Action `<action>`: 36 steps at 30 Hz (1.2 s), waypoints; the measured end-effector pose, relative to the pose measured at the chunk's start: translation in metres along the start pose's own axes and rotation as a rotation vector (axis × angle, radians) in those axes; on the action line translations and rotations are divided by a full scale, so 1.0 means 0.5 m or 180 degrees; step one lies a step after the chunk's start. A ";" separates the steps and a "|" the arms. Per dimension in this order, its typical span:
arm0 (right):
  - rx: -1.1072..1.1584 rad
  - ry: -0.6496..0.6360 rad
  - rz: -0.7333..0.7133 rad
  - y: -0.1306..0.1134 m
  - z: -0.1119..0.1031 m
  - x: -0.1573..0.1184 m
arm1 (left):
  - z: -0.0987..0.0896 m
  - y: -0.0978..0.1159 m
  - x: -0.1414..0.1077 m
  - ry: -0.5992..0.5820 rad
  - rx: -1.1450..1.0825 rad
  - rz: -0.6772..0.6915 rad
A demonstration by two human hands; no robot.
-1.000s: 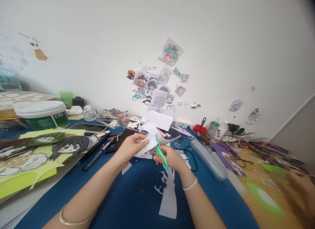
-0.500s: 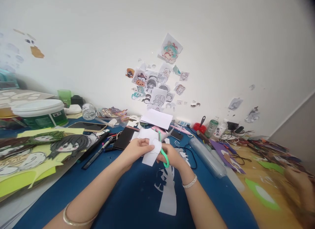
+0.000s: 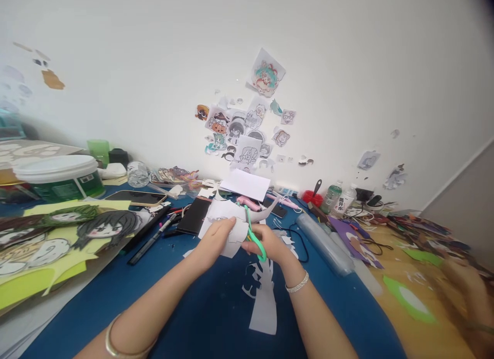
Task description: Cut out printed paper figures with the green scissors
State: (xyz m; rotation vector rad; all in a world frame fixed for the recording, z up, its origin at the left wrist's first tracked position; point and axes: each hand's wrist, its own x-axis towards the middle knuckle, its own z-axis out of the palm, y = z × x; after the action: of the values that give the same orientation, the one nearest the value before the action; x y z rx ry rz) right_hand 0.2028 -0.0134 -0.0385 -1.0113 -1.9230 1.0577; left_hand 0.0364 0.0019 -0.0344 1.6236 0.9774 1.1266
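Note:
My left hand [image 3: 217, 241] pinches a piece of white paper [image 3: 238, 232] above the blue table cover, its thumb on top. My right hand [image 3: 266, 243] has its fingers in the handles of green scissors [image 3: 256, 239], whose blades point away from me at the paper's right edge. How far the blades are apart I cannot make out. A curled white strip [image 3: 266, 212] sticks out to the right behind the blades. Below my hands, white paper scraps [image 3: 264, 307] lie on the blue cover.
At the left are a white-lidded tub [image 3: 57, 173], yellow sheets with cut-out drawings [image 3: 102, 227] and a phone [image 3: 135, 197]. A clear plastic roll [image 3: 324, 244] and bottles [image 3: 334, 197] stand or lie to the right. Another person's blurred hand [image 3: 463, 287] is at the far right.
My left hand has shifted slightly left and down and turned the paper, so more of the sheet shows behind it. My right hand keeps the scissors in nearly the same place.

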 end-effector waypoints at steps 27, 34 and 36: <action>0.0223 0.0358 -0.0387 0.012 0.013 0.009 | 0.020 -0.001 -0.004 -0.0447 0.0296 -0.0129; 0.0201 0.0561 -0.0413 0.010 0.018 0.012 | 0.025 -0.009 -0.004 -0.0059 0.1156 0.0101; 0.0117 0.0627 -0.0397 0.013 0.018 0.013 | 0.026 -0.010 -0.005 0.0001 0.1437 0.0163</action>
State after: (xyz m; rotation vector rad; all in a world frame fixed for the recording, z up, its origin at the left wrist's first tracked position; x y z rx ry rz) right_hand 0.1943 -0.0084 -0.0467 -0.9262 -1.7761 0.8860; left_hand 0.0476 -0.0020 -0.0423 2.0131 1.2616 0.9841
